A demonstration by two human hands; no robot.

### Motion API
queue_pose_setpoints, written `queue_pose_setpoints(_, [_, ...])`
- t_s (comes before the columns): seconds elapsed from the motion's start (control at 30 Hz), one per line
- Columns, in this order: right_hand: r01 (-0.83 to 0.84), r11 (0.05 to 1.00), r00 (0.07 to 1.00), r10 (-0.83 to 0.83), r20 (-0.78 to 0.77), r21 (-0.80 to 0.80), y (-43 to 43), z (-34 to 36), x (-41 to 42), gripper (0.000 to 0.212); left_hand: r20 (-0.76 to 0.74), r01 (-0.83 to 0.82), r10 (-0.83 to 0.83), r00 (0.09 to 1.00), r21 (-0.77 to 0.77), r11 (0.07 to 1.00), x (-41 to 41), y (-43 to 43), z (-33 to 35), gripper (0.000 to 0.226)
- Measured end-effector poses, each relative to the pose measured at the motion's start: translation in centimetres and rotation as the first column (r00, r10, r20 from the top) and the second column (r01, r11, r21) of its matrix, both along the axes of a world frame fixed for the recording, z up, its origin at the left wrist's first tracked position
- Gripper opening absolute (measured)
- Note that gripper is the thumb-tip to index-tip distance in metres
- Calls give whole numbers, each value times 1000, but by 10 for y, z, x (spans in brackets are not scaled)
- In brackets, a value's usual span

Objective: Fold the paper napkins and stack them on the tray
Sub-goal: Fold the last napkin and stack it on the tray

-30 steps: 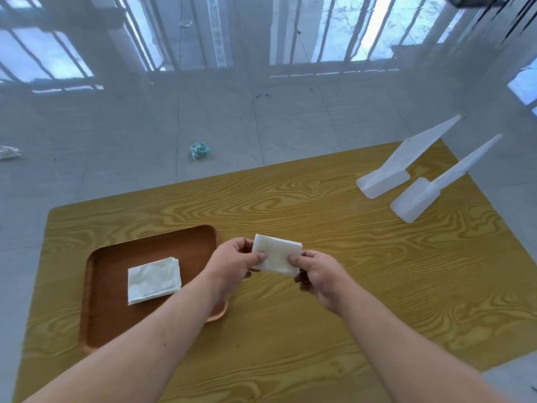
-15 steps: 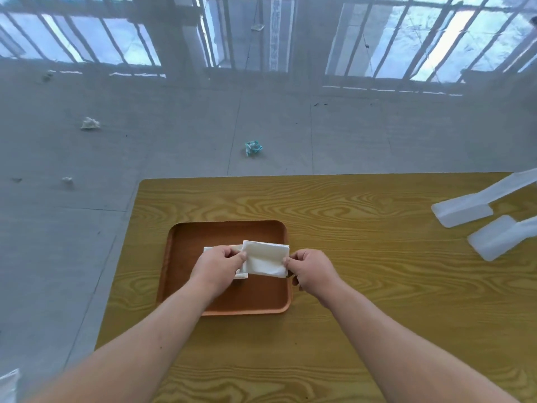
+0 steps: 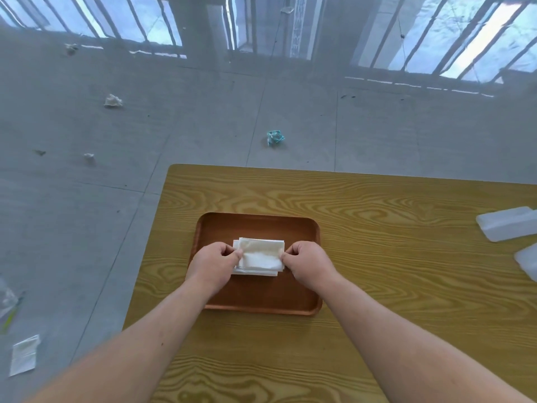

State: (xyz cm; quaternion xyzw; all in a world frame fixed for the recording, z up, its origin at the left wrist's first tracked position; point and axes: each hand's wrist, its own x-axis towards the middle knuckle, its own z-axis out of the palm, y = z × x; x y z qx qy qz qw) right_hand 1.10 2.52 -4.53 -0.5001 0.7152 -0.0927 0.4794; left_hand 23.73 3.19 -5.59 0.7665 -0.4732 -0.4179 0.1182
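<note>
A brown wooden tray (image 3: pixel 258 225) sits on the yellow wood-grain table (image 3: pixel 377 205), near its left edge. Over the tray's middle is a folded white napkin (image 3: pixel 260 254), resting on or just above another folded napkin whose edges (image 3: pixel 255 273) show beneath it. My left hand (image 3: pixel 213 261) pinches the top napkin's left edge. On the opposite edge, my right hand (image 3: pixel 306 263) pinches it too. Both forearms reach in from the bottom of the view.
Two white plastic pieces (image 3: pixel 507 226) lie at the table's right edge. The grey tiled floor holds crumpled paper (image 3: pixel 112 100), a teal wad (image 3: pixel 274 138) and a flat packet (image 3: pixel 24 354) at lower left. A barred window runs along the far wall.
Both hands carried the folded napkin leftward from the bare table to over the tray and lowered it onto the napkin lying there. The view swung left with them.
</note>
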Motion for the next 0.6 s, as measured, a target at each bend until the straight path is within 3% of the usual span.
queue_pose_setpoints(0.6, [-170,985,966,166,-197,-3,-5,-9,14,23,148,87,-94,984,48,995,7,-2,-7,30])
